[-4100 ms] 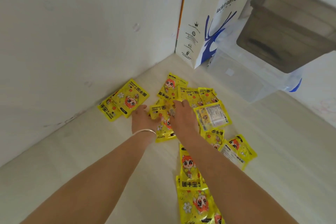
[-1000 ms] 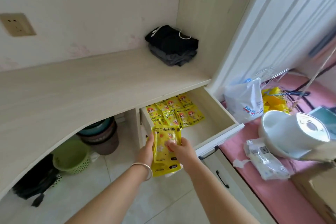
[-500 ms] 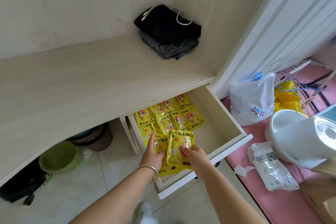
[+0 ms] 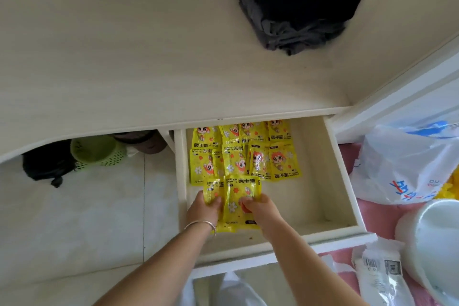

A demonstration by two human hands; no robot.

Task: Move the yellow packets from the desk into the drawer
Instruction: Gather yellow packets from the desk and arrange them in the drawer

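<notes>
The white drawer (image 4: 345, 171) stands pulled out under the desk top (image 4: 124, 69). Several yellow packets (image 4: 248, 151) with a cartoon face lie in rows in its back left part. Both my hands are inside the drawer near its front left. My left hand (image 4: 202, 208), with a silver bangle on the wrist, holds a small stack of yellow packets (image 4: 211, 190). My right hand (image 4: 260, 207) grips another stack of yellow packets (image 4: 238, 196) just beside it. Both stacks are low over the drawer floor; whether they touch it I cannot tell.
A folded black and grey garment (image 4: 295, 5) lies on the desk's back right. Under the desk stand a green basket (image 4: 96, 151) and a black bag (image 4: 47, 161). Right of the drawer are a white plastic bag (image 4: 402, 166), a white round appliance (image 4: 432, 241) and a clear wrapped pack (image 4: 382, 278).
I carried the packets from the desk to the drawer. In the last second both hands went forward and down into it, with the stacks now just in front of the rows lying there.
</notes>
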